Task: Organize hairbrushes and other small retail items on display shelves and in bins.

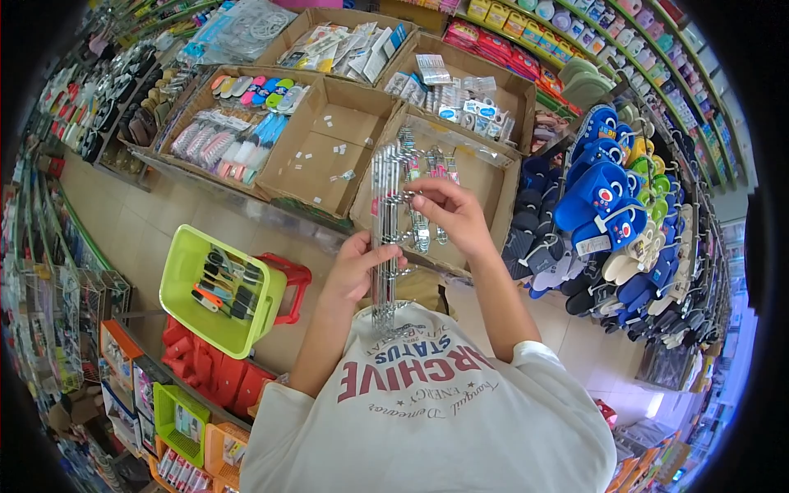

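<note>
My left hand [357, 265] is wrapped around a bundle of slim metal hangers [386, 231], which look like clip hangers. The bundle stands lengthwise in front of my shirt, its lower end close to the cloth. At the bundle's right side, my right hand [453, 212] pinches a small metal part between thumb and forefinger, apparently a clip or hook. Behind the hands is a cardboard box [499, 203] holding more metal hangers [421, 229], some with pink labels. The hands and bundle hide part of that box.
Neighbouring cardboard compartments hold packaged goods [481, 111], brushes [206, 138] and scattered paper bits [339, 149]. A lime-green basket [172, 289] with brushes sits on a red stool [296, 289] at left. Blue slippers [601, 191] hang on a rack at right. Stocked shelves surround me.
</note>
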{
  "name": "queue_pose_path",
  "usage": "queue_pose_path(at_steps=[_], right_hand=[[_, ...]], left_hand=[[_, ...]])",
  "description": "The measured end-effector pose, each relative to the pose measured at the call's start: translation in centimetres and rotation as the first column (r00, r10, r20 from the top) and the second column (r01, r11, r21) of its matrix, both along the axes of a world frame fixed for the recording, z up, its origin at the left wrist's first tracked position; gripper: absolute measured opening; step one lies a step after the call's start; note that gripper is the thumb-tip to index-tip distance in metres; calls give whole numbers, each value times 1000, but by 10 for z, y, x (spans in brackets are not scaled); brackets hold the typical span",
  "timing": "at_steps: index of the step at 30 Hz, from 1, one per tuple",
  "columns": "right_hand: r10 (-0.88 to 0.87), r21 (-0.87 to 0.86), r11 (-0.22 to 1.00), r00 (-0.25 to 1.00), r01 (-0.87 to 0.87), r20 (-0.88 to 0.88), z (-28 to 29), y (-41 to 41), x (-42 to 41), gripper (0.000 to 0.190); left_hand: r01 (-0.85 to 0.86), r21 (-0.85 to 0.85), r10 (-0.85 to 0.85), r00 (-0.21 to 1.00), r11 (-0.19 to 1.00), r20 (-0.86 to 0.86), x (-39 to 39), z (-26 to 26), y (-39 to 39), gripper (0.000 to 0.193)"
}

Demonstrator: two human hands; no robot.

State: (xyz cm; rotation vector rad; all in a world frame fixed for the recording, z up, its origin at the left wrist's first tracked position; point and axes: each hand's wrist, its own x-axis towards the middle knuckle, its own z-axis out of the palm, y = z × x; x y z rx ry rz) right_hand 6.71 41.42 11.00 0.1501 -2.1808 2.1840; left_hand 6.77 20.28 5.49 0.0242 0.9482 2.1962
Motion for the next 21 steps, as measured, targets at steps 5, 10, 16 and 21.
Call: queue_pose_path(at_steps=[5, 10, 16, 21], right_hand=[[27, -210, 977, 961, 33, 277, -19, -6, 12, 39], [301, -333, 931, 838, -153, 455, -42, -24, 37, 46], [417, -458, 873, 741, -167, 526, -49, -44, 48, 41], [378, -442, 887, 760, -133, 529, -52, -48, 52, 32]], left_hand=[[-192, 0, 192, 981, 981, 30, -12, -5, -1, 18], [-313, -30, 314, 947, 949, 74, -20, -9, -3, 16], [-325, 16, 319, 937, 946, 143, -19, -18, -4, 15], [-281, -7, 278, 947, 960, 160, -19, -26, -7, 16]])
